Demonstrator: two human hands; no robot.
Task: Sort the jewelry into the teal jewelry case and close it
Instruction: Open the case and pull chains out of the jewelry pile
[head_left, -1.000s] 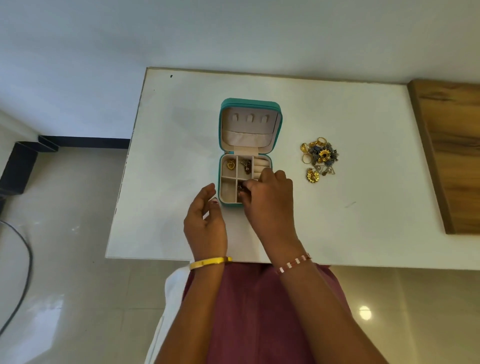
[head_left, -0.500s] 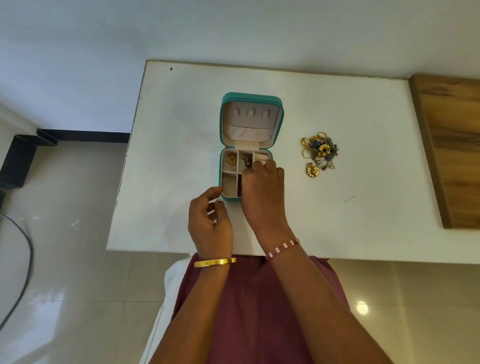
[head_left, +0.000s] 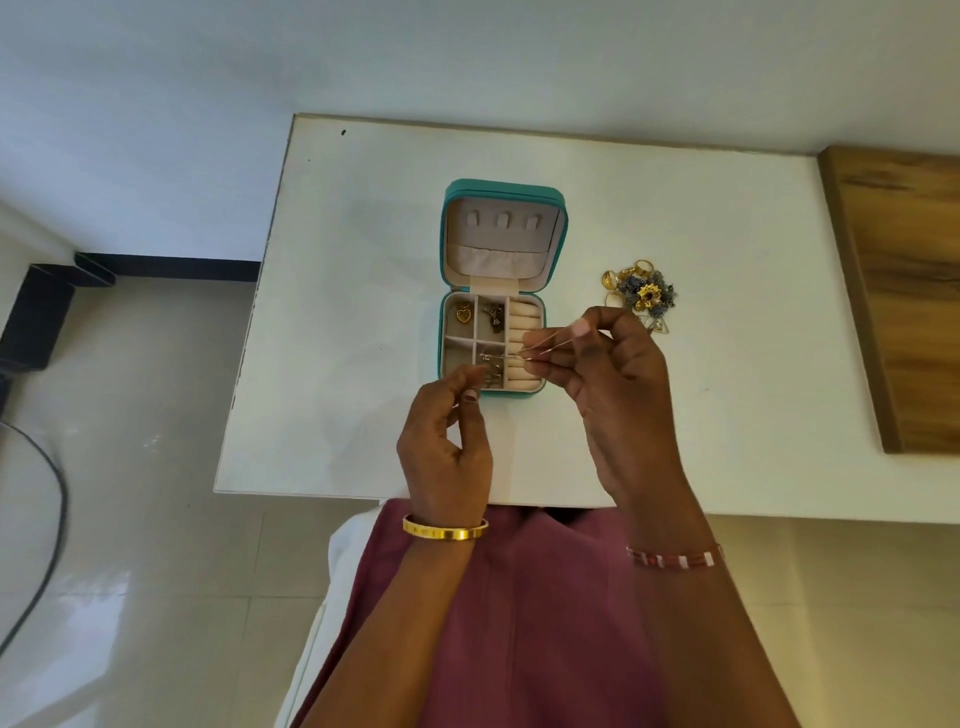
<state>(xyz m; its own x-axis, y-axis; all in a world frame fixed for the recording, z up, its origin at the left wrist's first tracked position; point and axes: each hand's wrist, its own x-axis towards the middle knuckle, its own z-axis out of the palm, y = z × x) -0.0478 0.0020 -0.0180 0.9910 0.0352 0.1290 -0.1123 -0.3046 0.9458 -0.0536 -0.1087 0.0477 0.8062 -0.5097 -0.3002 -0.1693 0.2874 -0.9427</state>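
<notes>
The teal jewelry case (head_left: 444, 332) lies open on the white table (head_left: 363, 234), lid tipped back. A gold heart pendant (head_left: 463, 314) and a dark piece (head_left: 493, 315) sit in its two far compartments. My right hand (head_left: 608, 374) is raised beside the case's right edge and pinches a thin chain (head_left: 540, 344) that runs down to a small charm (head_left: 491, 358) over the near middle compartment. My left hand (head_left: 447, 447) hovers at the case's near edge, fingers curled, fingertips at the hanging jewelry there; whether it holds it is unclear. A pile of gold and blue jewelry (head_left: 641, 293) lies right of the case.
A wooden board (head_left: 904, 291) covers the table's right end. The table's near edge runs just in front of my lap. Tiled floor and a dark cable (head_left: 47, 530) lie to the left.
My right hand has lifted out of the case and moved right, drawing a thin chain up with it. My left hand has risen toward the case's near edge.
</notes>
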